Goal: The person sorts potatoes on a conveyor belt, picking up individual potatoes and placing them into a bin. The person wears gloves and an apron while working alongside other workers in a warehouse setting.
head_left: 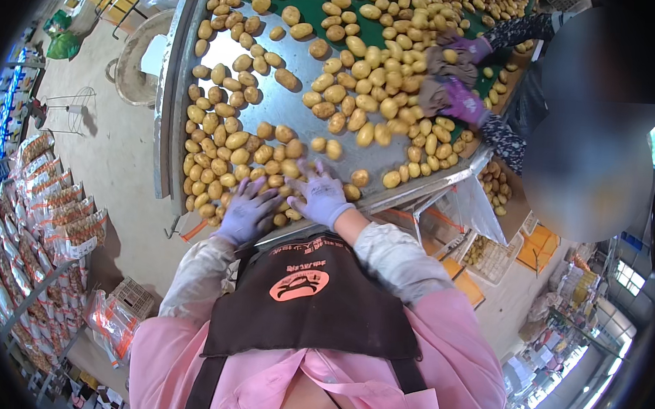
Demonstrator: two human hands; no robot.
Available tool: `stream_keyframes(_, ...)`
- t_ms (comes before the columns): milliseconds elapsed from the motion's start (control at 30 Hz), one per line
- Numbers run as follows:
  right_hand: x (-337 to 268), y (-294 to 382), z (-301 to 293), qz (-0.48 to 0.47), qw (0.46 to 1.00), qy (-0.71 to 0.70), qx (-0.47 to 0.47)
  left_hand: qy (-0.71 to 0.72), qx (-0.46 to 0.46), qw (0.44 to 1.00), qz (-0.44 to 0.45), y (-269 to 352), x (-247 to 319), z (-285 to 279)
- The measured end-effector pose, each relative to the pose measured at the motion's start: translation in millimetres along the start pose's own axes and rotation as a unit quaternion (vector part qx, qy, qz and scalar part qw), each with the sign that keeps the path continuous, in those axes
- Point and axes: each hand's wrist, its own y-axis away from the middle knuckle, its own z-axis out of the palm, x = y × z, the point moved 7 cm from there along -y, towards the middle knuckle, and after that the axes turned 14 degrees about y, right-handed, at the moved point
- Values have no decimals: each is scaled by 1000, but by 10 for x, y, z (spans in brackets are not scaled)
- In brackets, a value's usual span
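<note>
Yellow-skinned potatoes [236, 140] lie spread over a metal sorting table [288, 105] in front of me. My left hand [248, 210], in a lavender work glove with darkened fingers, rests on potatoes at the near left edge. Beside it, my right hand [322, 194] wears a matching glove and lies over more potatoes, its fingertips slightly blurred. Fingers are spread on both hands, and neither grips a potato that I can see; what lies under the palms is hidden. A single potato [359, 177] sits just right of my right hand.
At the right, a co-worker's purple-gloved hands [466, 103] hold brown cloths [436, 96] among the potatoes. A raised metal rim [180, 102] bounds the table's left side. A large round tub [131, 77] and filled potato bags [74, 219] stand left. Crates [488, 257] stand at lower right.
</note>
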Motion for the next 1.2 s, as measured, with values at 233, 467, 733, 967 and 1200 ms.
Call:
stream_keyframes(233, 410, -1152, -252, -27, 996, 48, 74, 45, 142, 965, -217, 710, -637, -173)
stream_keyframes(467, -92, -893, -82, -51, 994, 84, -40, 9, 272, 956, -110, -534, -590, -934)
stream_keyframes(733, 446, 259, -65, -38, 997, -52, 38, 7, 169, 964, -206, -2076, -1229, -1114)
stream_keyframes(967, 1021, 542, -217, 131, 974, -163, 86, -4, 70, 964, -257, -1715, -914, -479)
stream_keyframes(1200, 312, -1154, -218, 7, 1000, 27, 4, 97, 112, 962, -231, -1418, -665, -588)
